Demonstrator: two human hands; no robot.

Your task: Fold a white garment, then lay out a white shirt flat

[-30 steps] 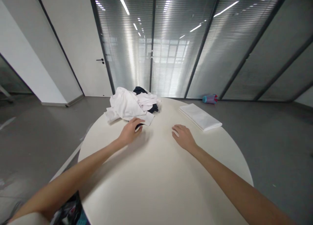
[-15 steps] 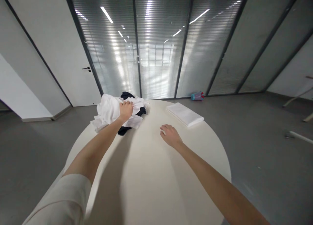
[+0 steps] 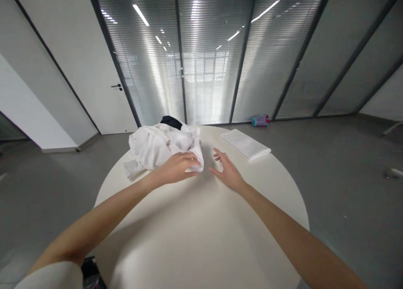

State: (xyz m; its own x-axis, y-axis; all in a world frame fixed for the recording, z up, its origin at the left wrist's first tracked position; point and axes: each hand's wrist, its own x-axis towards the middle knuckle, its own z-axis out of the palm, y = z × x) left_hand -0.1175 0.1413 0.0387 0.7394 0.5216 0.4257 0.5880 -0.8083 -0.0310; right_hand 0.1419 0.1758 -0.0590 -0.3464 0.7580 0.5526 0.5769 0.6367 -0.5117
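A crumpled white garment (image 3: 163, 146) is gripped at its near edge by the left hand (image 3: 178, 168), at the far left of the round desk (image 3: 201, 222). The right hand (image 3: 227, 171) is held open, fingers spread, just beside it, grasping nothing. A folded white cloth (image 3: 244, 144) is seen farther right.

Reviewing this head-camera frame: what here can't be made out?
- Dark garment: mostly buried behind the white clothes pile; its type is unclear.
- Left hand: fingertips sink into the pile's near edge, so the grip is unclear.
- Bottle on the floor: too small to identify.
- Dark object under the table: cut off by the rim and the left sleeve.
- Right hand: open, holds nothing.
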